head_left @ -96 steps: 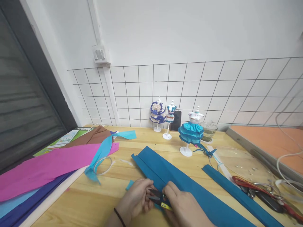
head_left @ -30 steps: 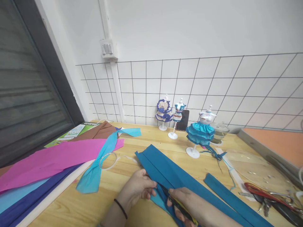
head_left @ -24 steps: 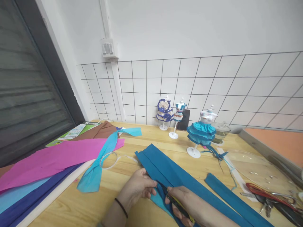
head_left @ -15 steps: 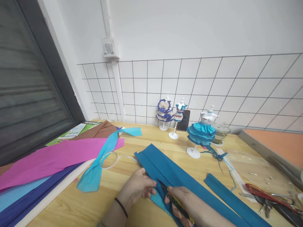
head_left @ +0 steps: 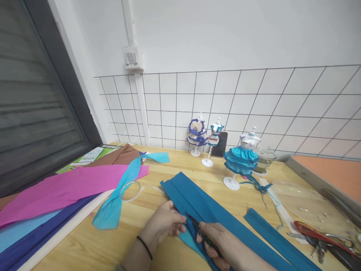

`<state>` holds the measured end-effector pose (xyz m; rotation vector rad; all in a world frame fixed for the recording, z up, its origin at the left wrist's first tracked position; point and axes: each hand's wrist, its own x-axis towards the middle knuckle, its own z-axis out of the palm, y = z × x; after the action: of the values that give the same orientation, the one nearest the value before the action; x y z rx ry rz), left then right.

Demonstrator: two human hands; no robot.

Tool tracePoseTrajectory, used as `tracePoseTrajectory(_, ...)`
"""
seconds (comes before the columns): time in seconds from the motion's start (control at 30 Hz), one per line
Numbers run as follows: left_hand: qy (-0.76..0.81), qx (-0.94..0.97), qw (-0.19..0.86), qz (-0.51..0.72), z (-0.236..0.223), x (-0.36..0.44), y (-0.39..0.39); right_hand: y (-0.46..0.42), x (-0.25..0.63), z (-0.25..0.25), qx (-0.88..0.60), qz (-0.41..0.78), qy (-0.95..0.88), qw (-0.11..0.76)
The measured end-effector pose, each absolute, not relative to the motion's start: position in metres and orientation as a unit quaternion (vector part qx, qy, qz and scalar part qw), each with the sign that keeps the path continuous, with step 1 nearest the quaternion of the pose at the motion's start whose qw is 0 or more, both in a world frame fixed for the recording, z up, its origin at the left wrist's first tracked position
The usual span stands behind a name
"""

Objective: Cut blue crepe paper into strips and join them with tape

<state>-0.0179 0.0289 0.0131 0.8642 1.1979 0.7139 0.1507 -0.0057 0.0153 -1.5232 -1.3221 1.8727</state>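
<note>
Place: we're at a small craft or sewing workspace
Worktop: wooden table (head_left: 141,169), with coloured fabric (head_left: 64,188)
Forms: we see miniature dress forms (head_left: 241,160)
Cutting: dark-bladed snips (head_left: 194,223)

My wristband (head_left: 144,247) was black, my wide cloth (head_left: 203,203) deep teal-blue, the long sheet (head_left: 62,188) magenta, the twisted strip (head_left: 108,214) turquoise. I saw brown fabric (head_left: 118,156), a black grid (head_left: 176,93) on the white wall (head_left: 239,34) and an orange panel (head_left: 332,175).

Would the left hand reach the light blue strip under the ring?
Probably yes: bare table lies between, though the left hand seems to pinch blue material and the ring overlaps the strip.
</note>
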Motion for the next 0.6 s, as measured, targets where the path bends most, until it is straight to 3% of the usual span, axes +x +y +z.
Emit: tracePoseTrajectory(0.6,0.523,0.39,0.685,0.324,0.008,-0.0188,0.0297,-0.0084,0.145,0.0173,-0.557,0.65,-0.475,0.205)
